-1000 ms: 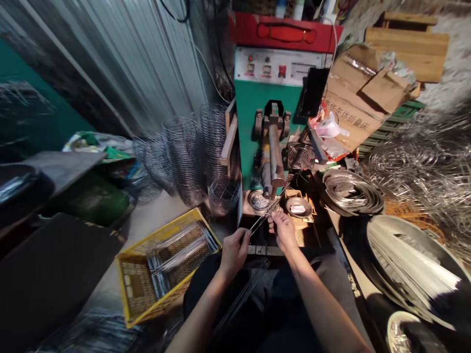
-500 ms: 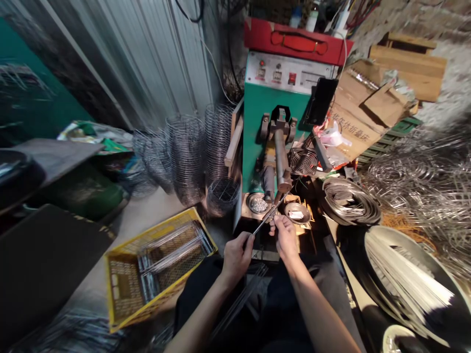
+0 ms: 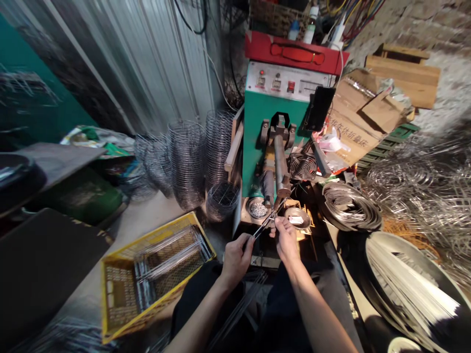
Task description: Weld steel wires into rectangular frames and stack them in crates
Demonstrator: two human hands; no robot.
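My left hand [image 3: 238, 257] is closed, its thumb and fingers pinching the near end of a thin metal rod [image 3: 260, 229]. The rod slants up and away to the electrode tips of a green spot welder [image 3: 253, 127]. Close to the rod's far part, my right hand [image 3: 287, 240] is closed in a pinch; a small bit of metal shows at its fingertips, too small to name. Just beyond my hands stand a round dish of small metal pieces [image 3: 257, 208] and a shallow bowl [image 3: 303, 219] with a white item in it.
A yellow crate [image 3: 106, 299] with wire frames stands at the left. Wire mesh cylinders [image 3: 187, 162] rise behind it. To the right are coiled metal strips [image 3: 349, 206] and a large pan [image 3: 386, 240] of straight strips. Several thin rods [image 3: 243, 304] lie across the lap.
The view has tilted up slightly, so the surroundings sit lower in the picture. Both hands keep nearly the same position at the welder, and the rod's far end sits slightly lower.
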